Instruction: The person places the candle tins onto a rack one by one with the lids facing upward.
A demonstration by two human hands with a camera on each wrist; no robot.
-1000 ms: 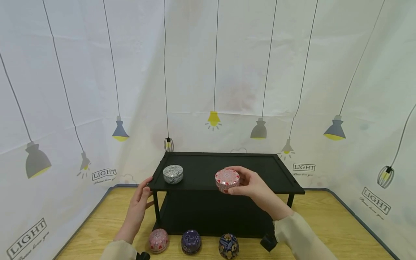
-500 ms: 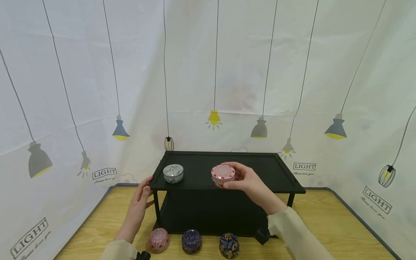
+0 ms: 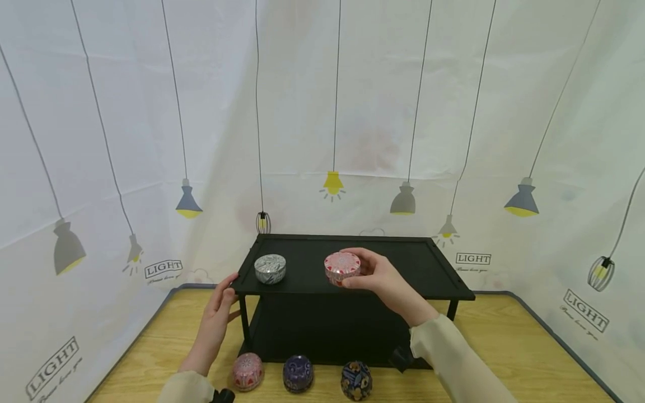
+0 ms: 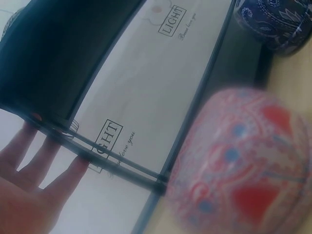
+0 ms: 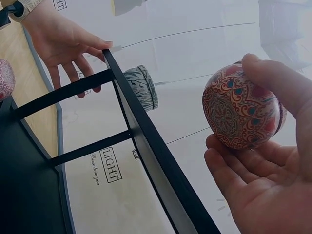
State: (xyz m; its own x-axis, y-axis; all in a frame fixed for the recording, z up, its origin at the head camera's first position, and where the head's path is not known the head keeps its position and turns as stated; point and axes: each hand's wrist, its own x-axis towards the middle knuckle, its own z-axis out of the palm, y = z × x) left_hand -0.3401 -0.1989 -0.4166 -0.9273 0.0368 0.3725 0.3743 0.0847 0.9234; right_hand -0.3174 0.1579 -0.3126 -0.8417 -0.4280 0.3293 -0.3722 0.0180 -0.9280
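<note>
My right hand [image 3: 380, 280] holds a round pink-and-red patterned tin [image 3: 342, 266] between thumb and fingers, over the front part of the black two-tier shelf's [image 3: 307, 285] top board. In the right wrist view the tin's patterned underside [image 5: 225, 114] faces the camera, with a gap between it and the board. A grey-white leaf-patterned tin [image 3: 270, 270] sits on the top board at the left. My left hand [image 3: 214, 319] touches the shelf's front left corner, its fingers fairly straight; the left wrist view shows fingers [image 4: 68, 180] along the black frame.
In front of the shelf, on the wooden table [image 3: 161, 336], stand a pink tin [image 3: 247, 371], a dark purple tin [image 3: 298, 373] and a dark floral tin [image 3: 356, 380]. A white curtain [image 3: 297, 112] printed with lamps hangs behind.
My right hand has carried the pink-and-red tin leftward and slightly farther back over the top board. The left hand stays at the shelf corner.
</note>
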